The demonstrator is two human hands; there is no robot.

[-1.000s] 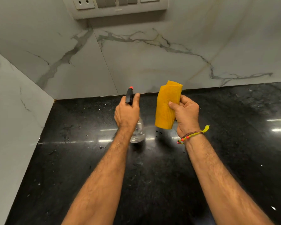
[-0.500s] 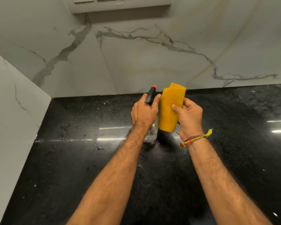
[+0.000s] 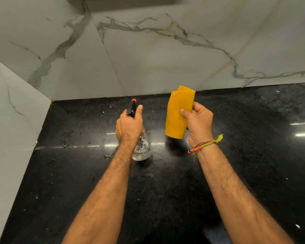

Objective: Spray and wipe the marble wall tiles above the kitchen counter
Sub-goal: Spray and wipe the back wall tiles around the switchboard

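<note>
Above the counter, left hand gripping spray bottle, right hand pinching cloth

Wall tiles are seen in white marble with grey veins and faint yellowish streaks. Counter is glossy black, speckled white. Cloth is mustard yellow, spray bottle clear with a black, red-tipped nozzle. Bracelet is braided yellow-green with pink beads.
</note>
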